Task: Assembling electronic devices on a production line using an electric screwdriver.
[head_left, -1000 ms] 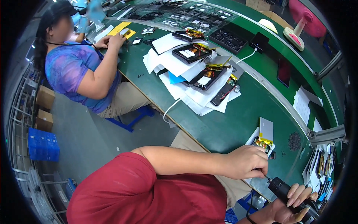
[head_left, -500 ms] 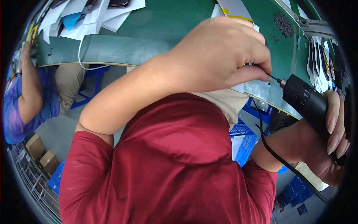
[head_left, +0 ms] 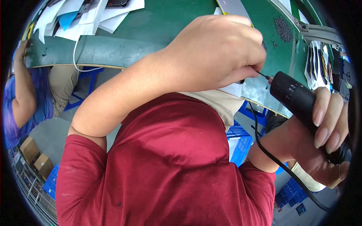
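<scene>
My right hand (head_left: 328, 116) is wrapped round a black electric screwdriver (head_left: 292, 92), tilted with its bit toward the upper left. The thin bit reaches the fingertips of my left hand (head_left: 222, 52). Those fingers are closed in a pinch over the green worktop (head_left: 151, 45), and whatever they hold is hidden. Behind my left hand a flat grey panel with yellow edging (head_left: 233, 7) shows in part. Some white sheet (head_left: 232, 89) sticks out below the hand, with a small dark piece beside it.
Small dark pieces, perhaps screws, lie in a heap (head_left: 283, 29) at the back right. Papers and dark flat devices are stacked at far left (head_left: 83, 22) and right (head_left: 316, 64). A black cord (head_left: 271, 158) hangs by my right arm. Another person's arm (head_left: 24, 79) is at left.
The screwdriver has moved left with my right hand, bringing the bit closer in at my left fingertips. The whole view has shifted slightly; my left hand stays pinched.
</scene>
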`<state>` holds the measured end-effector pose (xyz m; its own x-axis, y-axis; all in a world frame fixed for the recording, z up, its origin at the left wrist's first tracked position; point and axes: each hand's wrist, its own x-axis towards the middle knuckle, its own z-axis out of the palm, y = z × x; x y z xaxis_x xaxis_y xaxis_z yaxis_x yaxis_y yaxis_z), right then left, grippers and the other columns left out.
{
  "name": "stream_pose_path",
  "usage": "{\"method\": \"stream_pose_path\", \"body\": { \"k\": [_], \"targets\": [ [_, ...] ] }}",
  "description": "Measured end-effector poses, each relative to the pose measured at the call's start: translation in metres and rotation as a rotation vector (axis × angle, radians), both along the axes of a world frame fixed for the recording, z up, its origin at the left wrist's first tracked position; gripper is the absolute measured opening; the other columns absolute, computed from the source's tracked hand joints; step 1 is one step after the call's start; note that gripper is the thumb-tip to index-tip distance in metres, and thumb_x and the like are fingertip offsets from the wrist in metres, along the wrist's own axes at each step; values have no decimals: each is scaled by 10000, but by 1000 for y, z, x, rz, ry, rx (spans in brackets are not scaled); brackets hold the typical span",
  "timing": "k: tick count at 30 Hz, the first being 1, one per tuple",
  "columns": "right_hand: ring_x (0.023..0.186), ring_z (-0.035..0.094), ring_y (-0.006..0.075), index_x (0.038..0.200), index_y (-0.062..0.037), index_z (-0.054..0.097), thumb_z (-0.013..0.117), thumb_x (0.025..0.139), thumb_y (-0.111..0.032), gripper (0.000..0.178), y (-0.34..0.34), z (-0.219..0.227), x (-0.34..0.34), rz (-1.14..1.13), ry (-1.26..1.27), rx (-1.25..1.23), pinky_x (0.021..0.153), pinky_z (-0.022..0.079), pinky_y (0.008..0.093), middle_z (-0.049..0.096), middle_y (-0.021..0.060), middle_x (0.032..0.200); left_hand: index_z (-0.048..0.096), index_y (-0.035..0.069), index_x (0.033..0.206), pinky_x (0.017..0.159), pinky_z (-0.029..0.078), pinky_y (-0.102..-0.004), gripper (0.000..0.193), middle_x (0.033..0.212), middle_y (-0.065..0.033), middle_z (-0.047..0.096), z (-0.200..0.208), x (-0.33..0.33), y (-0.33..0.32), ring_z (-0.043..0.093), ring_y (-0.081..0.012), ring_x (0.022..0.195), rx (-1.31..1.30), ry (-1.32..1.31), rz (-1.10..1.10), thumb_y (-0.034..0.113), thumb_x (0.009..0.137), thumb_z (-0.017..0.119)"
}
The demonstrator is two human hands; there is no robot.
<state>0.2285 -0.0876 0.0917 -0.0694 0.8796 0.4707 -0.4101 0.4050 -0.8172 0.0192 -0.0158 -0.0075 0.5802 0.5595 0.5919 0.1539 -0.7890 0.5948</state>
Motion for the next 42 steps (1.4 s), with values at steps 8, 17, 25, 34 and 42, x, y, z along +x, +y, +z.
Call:
{"method": "stream_pose_path", "body": {
  "k": [8,17,25,34,42],
  "targets": [
    [712,593,131,1206,-74,563,723,861,-392,497,-7,-17,1,19,-168,34,762,445,322,587,13,832,737,121,1164,766,463,-374,615,1019,-56,523,-8,-39,-22,509,-250,894,-38,282,221,335,621,932],
    [712,627,145,1201,-89,573,742,838,-406,511,-5,-24,3,15,-163,7,761,472,334,599,16,830,731,123,945,784,487,-372,404,1058,-59,527,-13,-28,-31,541,-235,1001,-65,238,270,343,656,908],
    [713,627,137,1176,-113,601,737,826,-434,494,-5,-29,-4,15,-159,-18,761,477,335,602,7,823,687,70,1112,756,437,-377,480,1029,-95,474,-3,-36,-27,500,-277,917,-177,211,169,272,715,867],
    [730,607,152,1192,-110,607,697,863,-438,474,-14,-28,-9,-9,-309,-54,750,457,361,582,9,827,652,43,1084,734,418,-369,429,955,-104,449,-7,-41,-28,478,-268,883,-244,197,107,278,774,833],
    [718,585,142,1177,-87,607,629,929,-344,358,-15,-36,-10,-6,-258,-32,727,441,350,579,14,826,650,31,1006,722,405,-346,369,939,-90,439,-8,-39,-30,459,-243,876,-201,157,112,262,781,829]
  ]
}}
